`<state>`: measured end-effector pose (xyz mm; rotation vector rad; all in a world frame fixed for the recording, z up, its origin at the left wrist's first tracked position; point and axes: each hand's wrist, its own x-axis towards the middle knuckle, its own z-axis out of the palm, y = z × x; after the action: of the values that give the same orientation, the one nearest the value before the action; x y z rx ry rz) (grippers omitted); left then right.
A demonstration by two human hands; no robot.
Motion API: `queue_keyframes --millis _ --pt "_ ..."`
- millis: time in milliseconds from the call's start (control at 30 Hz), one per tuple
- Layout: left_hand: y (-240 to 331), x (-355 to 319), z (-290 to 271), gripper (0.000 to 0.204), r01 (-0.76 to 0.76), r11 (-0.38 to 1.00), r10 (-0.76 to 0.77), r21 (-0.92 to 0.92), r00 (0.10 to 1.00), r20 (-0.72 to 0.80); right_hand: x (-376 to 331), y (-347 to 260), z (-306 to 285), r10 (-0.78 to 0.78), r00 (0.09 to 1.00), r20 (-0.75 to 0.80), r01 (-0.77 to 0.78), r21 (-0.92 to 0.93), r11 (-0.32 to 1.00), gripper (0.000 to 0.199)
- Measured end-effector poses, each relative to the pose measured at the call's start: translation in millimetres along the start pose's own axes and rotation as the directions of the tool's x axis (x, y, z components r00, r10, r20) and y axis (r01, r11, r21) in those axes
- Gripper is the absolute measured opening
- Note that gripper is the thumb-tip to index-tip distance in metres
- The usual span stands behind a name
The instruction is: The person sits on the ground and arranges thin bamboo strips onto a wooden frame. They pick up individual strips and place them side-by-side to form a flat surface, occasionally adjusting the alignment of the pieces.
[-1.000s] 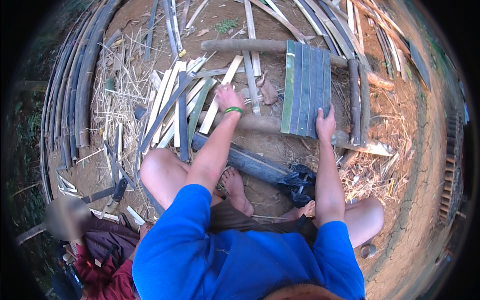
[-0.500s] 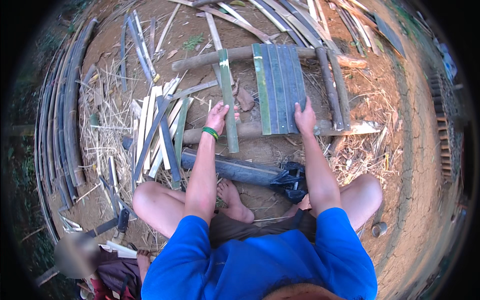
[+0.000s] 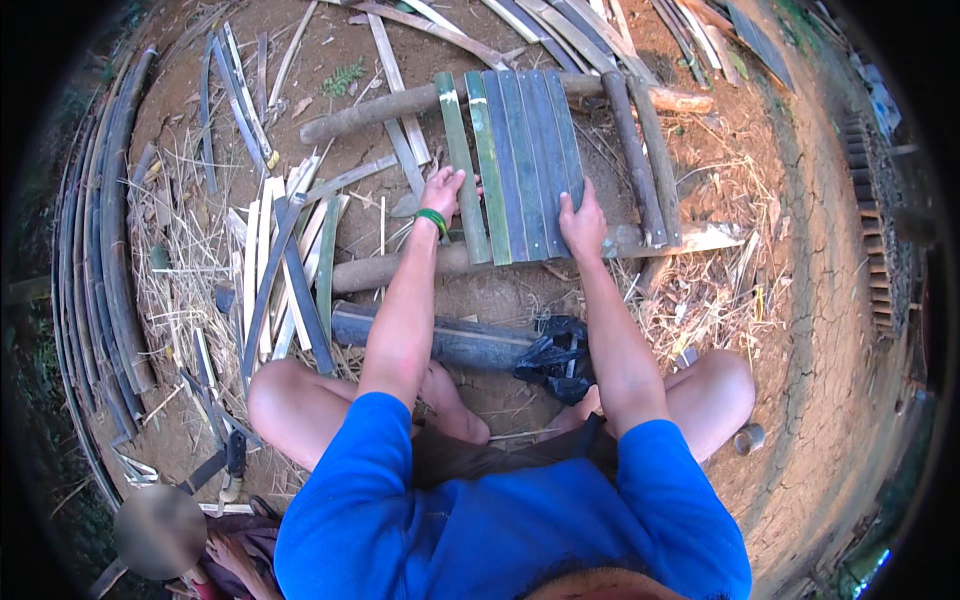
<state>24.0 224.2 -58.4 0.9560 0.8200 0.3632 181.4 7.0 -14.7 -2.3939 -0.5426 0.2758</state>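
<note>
Head view: the left hand (image 3: 443,192) grips a separate green strip (image 3: 465,205), its long axis nearly parallel to the row of strips (image 3: 528,165) just to its right, over two poles (image 3: 372,113); the right hand (image 3: 583,222) touches the row's right edge, whether gripping I cannot tell.

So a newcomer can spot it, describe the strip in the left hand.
Find the two logs bridged by a panel of close-set strips. Just left of that panel, the left hand grips a green strip, set apart from the panel by a narrow gap.
</note>
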Motion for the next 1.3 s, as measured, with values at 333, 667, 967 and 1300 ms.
queue_keyframes --millis 333,667,967,1300 --pt "-2.4 -2.0 0.7 0.026 0.005 1.0 -0.005 0.001 0.998 0.061 -2.2 1.8 3.8 -0.037 0.999 -0.026 0.037 -0.002 0.999 0.062" --pt "-13.6 -5.1 23.0 0.066 -0.084 0.983 0.119 0.164 0.97 -0.212 9.1 5.5 11.0 -0.091 0.995 -0.036 0.09 -0.024 0.996 0.062" --pt "-45.7 -12.9 19.7 0.085 0.062 0.788 0.095 0.613 0.971 -0.221 12.0 31.5 27.1 -0.166 0.986 0.035 0.168 -0.099 0.981 0.066" --pt "-48.9 -22.5 29.8 0.061 0.014 0.909 0.072 0.416 0.979 -0.191 12.7 23.9 14.0 -0.158 0.986 0.056 0.163 -0.105 0.981 0.066"
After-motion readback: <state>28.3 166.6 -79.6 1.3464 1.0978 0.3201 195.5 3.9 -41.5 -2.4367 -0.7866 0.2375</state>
